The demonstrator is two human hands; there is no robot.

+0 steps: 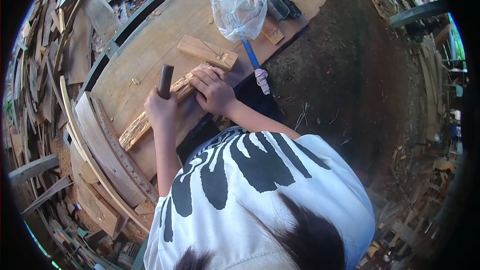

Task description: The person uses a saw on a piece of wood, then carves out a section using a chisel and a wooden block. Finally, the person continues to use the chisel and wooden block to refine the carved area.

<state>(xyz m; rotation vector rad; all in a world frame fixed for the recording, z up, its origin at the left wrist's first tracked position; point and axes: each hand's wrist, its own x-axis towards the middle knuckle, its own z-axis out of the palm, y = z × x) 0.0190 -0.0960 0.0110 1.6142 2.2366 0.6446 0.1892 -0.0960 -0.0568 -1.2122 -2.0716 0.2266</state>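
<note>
My left hand (161, 110) is wrapped round a dark cylindrical tool handle (165, 81) that points up from the fist; the tool's lower part is hidden. A long, rough-carved strip of wood (136, 131) lies slantwise on the board, passing beside my left hand. My right hand (215, 89) rests on the strip's upper end, its fingers bent over the wood. Just beyond that end lies a smooth wooden block (207, 52) with a dark line on its face.
On the wooden work board (130, 65) stand a clear plastic bag (239, 9) by a blue bar (251, 54), dark metal pieces (282, 6) and a small block (272, 31). Curved planks (107, 145) lie at the left. Scrap wood (82, 45) is heaped beyond the metal rail.
</note>
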